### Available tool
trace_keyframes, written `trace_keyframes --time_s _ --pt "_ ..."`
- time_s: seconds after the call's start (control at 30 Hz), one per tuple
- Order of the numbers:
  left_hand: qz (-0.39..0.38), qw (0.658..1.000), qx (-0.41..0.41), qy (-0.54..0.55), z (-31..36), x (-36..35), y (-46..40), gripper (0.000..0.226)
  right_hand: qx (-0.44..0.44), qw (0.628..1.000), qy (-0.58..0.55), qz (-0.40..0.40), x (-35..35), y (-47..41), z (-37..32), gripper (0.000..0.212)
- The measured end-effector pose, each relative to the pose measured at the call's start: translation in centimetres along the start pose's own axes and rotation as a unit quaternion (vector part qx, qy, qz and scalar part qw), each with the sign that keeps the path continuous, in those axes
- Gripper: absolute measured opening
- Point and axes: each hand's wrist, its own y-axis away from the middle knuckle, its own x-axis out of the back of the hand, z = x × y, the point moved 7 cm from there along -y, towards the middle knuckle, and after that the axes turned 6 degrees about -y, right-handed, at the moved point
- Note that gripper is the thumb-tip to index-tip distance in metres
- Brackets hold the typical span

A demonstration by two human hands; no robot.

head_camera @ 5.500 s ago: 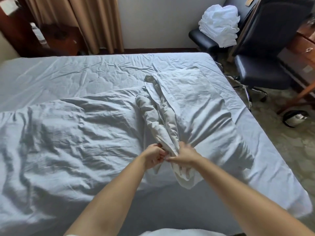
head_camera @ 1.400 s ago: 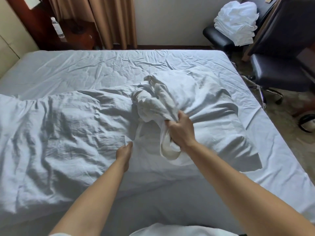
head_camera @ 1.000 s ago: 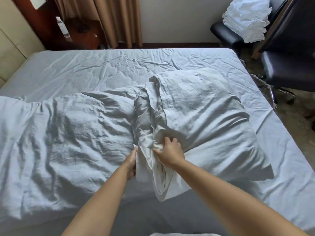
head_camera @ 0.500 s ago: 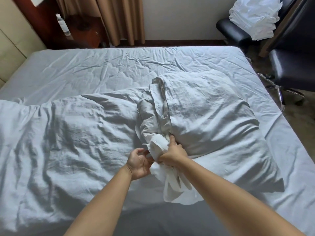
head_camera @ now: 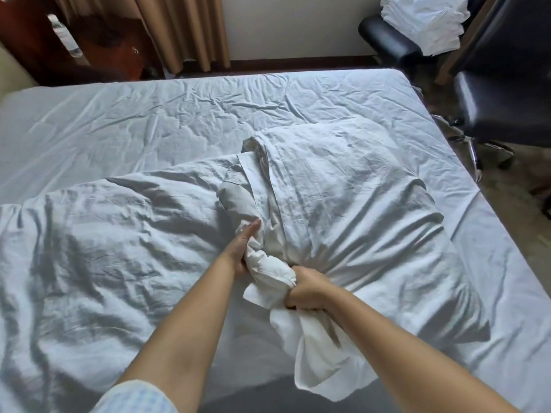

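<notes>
A white pillow in a loose white pillowcase (head_camera: 351,210) lies on the right half of the bed (head_camera: 167,114). The pillowcase's open end is bunched into a twisted rope running toward me. My right hand (head_camera: 307,290) grips that bunched cloth in a fist, and its loose tail hangs below the fist over the bed's near edge. My left hand (head_camera: 243,248) sits just beyond it on the left side of the bunch, fingers stretched along the cloth and the palm against it. A rumpled white duvet (head_camera: 98,248) covers the left half of the bed.
Two dark chairs (head_camera: 504,114) stand to the right of the bed; the farther one carries a stack of folded white linen (head_camera: 423,19). Brown curtains (head_camera: 182,28) and a dark wooden cabinet (head_camera: 98,46) are behind the bed. Bare floor shows at the right edge.
My right hand has slid back toward me along the bunched pillowcase and drawn it tight. My left hand has moved up along the bunch toward the pillow.
</notes>
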Motion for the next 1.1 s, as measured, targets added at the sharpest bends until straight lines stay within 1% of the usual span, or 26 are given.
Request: trace_keyframes --time_s 0.03,0.1,0.13,0.2,0.23,0.3,0.37,0.4,0.43,0.47,0.5,0.53,0.6,0.63,0.67,0.73,0.77,0.8,0.87,0.9,0.93,0.97,1.0,1.03,1.07,1.1 --pt "0.008 1.0 -0.002 -0.015 0.4 -0.7 -0.1 0.035 0.004 1.0 -0.015 0.004 0.2 -0.1 0.2 0.039" --pt "0.011 0.999 -0.023 -0.03 1.6 -1.9 -0.8 0.033 0.009 0.999 -0.047 0.024 0.6 -0.1 0.6 0.042" --pt "0.019 0.998 -0.036 -0.046 2.4 -2.5 -0.8 0.028 0.01 0.997 -0.062 0.04 1.1 -0.2 0.6 0.042" --pt "0.06 0.991 -0.086 -0.08 5.1 -3.2 -0.6 0.024 0.022 0.994 -0.082 0.075 2.4 0.0 -0.3 0.04" --pt "0.091 0.981 -0.128 -0.113 6.9 -3.4 0.3 0.023 0.031 0.992 -0.086 0.089 3.2 0.1 -1.2 0.04" --pt "0.15 0.943 -0.245 -0.168 11.1 -3.8 3.3 0.025 0.057 0.989 -0.09 0.107 4.8 0.5 -3.7 0.042" --pt "0.174 0.882 -0.375 -0.226 14.1 -3.5 6.9 0.017 0.097 0.984 -0.088 0.118 5.8 1.1 -6.5 0.044" --pt "0.191 0.847 -0.422 -0.261 14.7 -2.7 8.5 0.015 0.117 0.983 -0.084 0.112 5.7 1.4 -7.8 0.045" --pt "0.218 0.823 -0.437 -0.292 14.4 -1.3 9.1 0.018 0.131 0.984 -0.073 0.098 4.8 1.6 -8.9 0.045" --pt "0.243 0.813 -0.425 -0.315 13.6 0.3 9.5 0.026 0.134 0.986 -0.057 0.079 3.4 1.7 -9.5 0.045" --pt "0.264 0.82 -0.381 -0.335 12.1 2.3 9.1 0.038 0.127 0.989 -0.042 0.06 1.4 1.5 -9.6 0.046" --pt "0.268 0.844 -0.317 -0.339 10.2 4.5 8.3 0.05 0.107 0.993 -0.03 0.042 -0.7 1.3 -9.3 0.048" --pt "0.245 0.9 -0.161 -0.323 4.9 8.5 6.4 0.073 0.051 0.998 -0.024 0.008 -4.6 0.6 -7.6 0.057" --pt "0.223 0.914 -0.107 -0.322 2.7 9.6 6.1 0.075 0.035 0.999 -0.024 -0.002 -6.1 0.4 -6.9 0.066" --pt "0.203 0.919 -0.067 -0.333 0.6 10.5 6.0 0.069 0.03 0.999 -0.025 -0.008 -7.0 0.3 -6.5 0.075" --pt "0.179 0.923 -0.02 -0.341 -2.6 11.1 7.2 0.05 0.045 0.998 -0.034 0.003 -7.8 0.6 -6.3 0.086" --pt "0.168 0.936 0.001 -0.308 -4.1 11.2 7.8 0.049 0.055 0.998 -0.038 0.017 -7.9 0.9 -6.3 0.088" --pt "0.166 0.947 0.013 -0.274 -5.5 11.3 8.2 0.056 0.061 0.997 -0.037 0.035 -8.0 1.3 -6.4 0.089" --pt "0.197 0.952 0.001 -0.233 -7.4 12.5 8.1 0.094 0.061 0.996 -0.005 0.064 -8.3 2.0 -6.2 0.096" --pt "0.21 0.954 -0.007 -0.212 -8.2 13.2 7.5 0.107 0.055 0.996 0.014 0.076 -8.5 2.5 -6.1 0.103" --pt "0.207 0.961 -0.003 -0.181 -9.0 13.4 7.2 0.111 0.043 0.995 0.031 0.083 -8.9 2.9 -5.8 0.109" --pt "0.19 0.97 0.008 -0.15 -9.6 12.5 7.9 0.108 0.034 0.995 0.045 0.085 -9.3 3.4 -5.7 0.113" --pt "0.156 0.979 0.026 -0.131 -10.3 11.1 8.6 0.101 0.027 0.995 0.057 0.082 -9.8 4.0 -5.5 0.115" --pt "0.114 0.984 0.039 -0.132 -10.7 9.7 9.3 0.089 0.022 0.995 0.068 0.075 -10.3 4.5 -5.4 0.114" --pt "0.08 0.985 0.054 -0.141 -11.2 8.8 9.7 0.077 0.016 0.995 0.075 0.065 -10.7 4.9 -5.1 0.11" --pt "0.052 0.985 0.059 -0.155 -11.5 8.1 9.9 0.069 0.006 0.996 0.073 0.055 -10.8 5.1 -4.8 0.101"
